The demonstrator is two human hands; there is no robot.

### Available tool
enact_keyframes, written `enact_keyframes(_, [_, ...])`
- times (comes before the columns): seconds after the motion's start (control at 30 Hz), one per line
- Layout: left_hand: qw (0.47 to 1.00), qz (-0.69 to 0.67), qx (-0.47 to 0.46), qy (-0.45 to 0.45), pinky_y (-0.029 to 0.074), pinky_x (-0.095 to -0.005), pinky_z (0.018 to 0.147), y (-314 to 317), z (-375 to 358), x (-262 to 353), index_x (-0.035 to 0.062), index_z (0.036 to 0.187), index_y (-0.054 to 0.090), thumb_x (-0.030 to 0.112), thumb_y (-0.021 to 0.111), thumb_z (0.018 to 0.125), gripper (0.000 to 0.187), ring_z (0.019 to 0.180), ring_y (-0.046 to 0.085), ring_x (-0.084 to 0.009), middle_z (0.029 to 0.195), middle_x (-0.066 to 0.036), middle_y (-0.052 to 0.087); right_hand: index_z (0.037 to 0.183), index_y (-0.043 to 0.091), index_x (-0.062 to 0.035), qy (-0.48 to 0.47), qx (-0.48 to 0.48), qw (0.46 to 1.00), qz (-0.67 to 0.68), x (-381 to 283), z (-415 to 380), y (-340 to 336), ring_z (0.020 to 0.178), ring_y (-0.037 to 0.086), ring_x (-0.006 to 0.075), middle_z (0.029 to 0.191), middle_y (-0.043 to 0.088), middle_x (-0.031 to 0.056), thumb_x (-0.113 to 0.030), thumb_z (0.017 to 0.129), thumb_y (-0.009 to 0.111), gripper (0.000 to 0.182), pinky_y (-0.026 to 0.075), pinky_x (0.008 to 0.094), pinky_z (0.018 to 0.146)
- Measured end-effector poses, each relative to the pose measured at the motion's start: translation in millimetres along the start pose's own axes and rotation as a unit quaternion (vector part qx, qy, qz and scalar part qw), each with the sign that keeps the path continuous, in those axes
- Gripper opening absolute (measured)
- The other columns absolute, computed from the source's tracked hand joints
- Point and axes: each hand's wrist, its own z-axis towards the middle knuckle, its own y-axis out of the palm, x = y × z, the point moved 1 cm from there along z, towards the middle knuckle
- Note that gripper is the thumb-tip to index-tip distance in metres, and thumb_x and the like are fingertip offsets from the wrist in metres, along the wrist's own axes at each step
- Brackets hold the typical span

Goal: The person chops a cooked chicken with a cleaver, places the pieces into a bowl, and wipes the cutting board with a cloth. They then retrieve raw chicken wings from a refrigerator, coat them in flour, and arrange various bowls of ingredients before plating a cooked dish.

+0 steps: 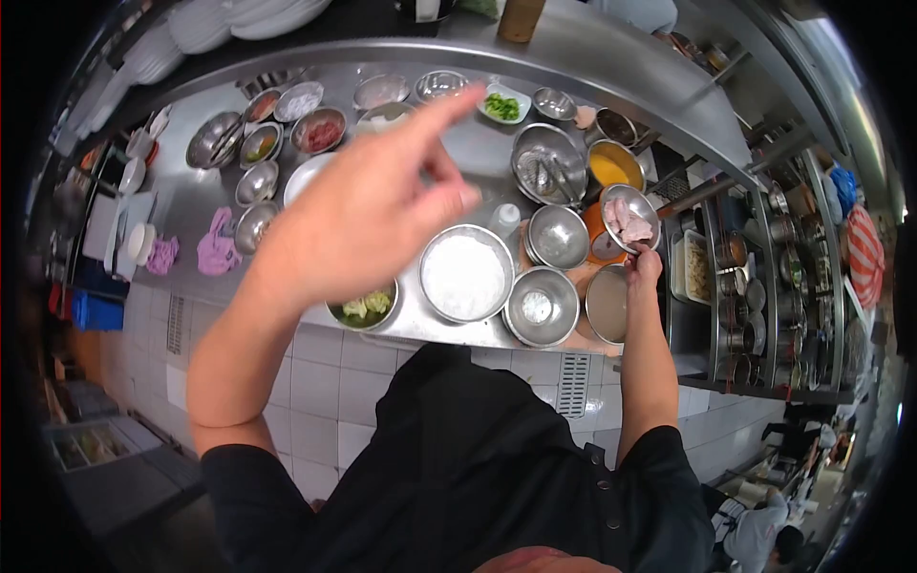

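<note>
Holding a bowl point(649, 210) of pale meat point(627, 222)
Right hand point(646, 267) grips its edge; left hand point(368, 205), fingers open, hovers above the counter point(470, 148).

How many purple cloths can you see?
2. One cloth lies toward the left end of the counter, beside a white bowl; the other cloth lies to its right, near a steel bowl. The raised left hand may hide more.

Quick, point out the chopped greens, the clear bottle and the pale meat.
Chopped greens point(501, 106): head view, middle of the pile.
Clear bottle point(504, 221): head view, on its body.
Pale meat point(628, 222): head view, middle of the pieces.
</note>
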Motion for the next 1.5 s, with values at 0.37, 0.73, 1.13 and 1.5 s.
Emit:
enact_keyframes(0.37, [0.987,-0.007,0.159,0.001,0.051,-0.0243,0.072,-7.5,63.9,11.5,0.0045,0.150,0.052,0.023,0.070,0.099,0.057,0.079,0.059,-0.0080,0.093,-0.003,0.068,0.087,0.062,-0.0041,-0.009,-0.080,0.993,-0.088,3.4,26.7,-7.1,0.047,0.054,0.0120,0.067,0.059,0.0045,-0.008,0.091,0.069,0.008,0.041,0.0265,0.039])
enact_keyframes(0.73, [0.833,0.009,0.452,-0.318,0.057,-0.0324,0.082,212.1,-52.3,-261.8,-0.0005,0.132,0.065,0.015,0.077,0.090,0.046,0.089,0.072,-0.0186,0.110,-0.012,0.072,0.101,0.061,-0.0080,-0.069,-0.159,0.980,-0.101,-18.3,49.4,-70.4,0.048,0.055,0.0111,0.073,0.067,0.0052,-0.033,0.102,0.069,0.026,0.040,0.0250,0.041])
enact_keyframes(1.13, [0.908,0.276,0.098,-0.299,0.015,-0.0643,0.125,327.4,123.6,-274.0,0.0097,0.139,0.060,0.044,0.093,0.065,0.088,0.122,0.067,-0.0344,0.122,-0.016,0.075,0.106,0.062,-0.0043,-0.121,-0.157,0.975,-0.098,-63.7,56.1,-86.3,0.052,0.053,0.0084,0.081,0.067,0.0044,-0.018,0.099,0.068,0.017,0.040,0.0238,0.046])
enact_keyframes(1.5, [0.869,0.218,0.441,-0.064,0.048,-0.0490,0.096,352.7,160.0,-244.8,0.0031,0.117,0.064,0.015,0.085,0.069,0.054,0.102,0.064,-0.0372,0.108,-0.016,0.065,0.110,0.062,-0.0016,-0.098,-0.209,0.963,-0.140,-43.3,61.6,-65.4,0.054,0.057,0.0095,0.080,0.068,0.0047,-0.019,0.098,0.070,0.023,0.042,0.0255,0.047])
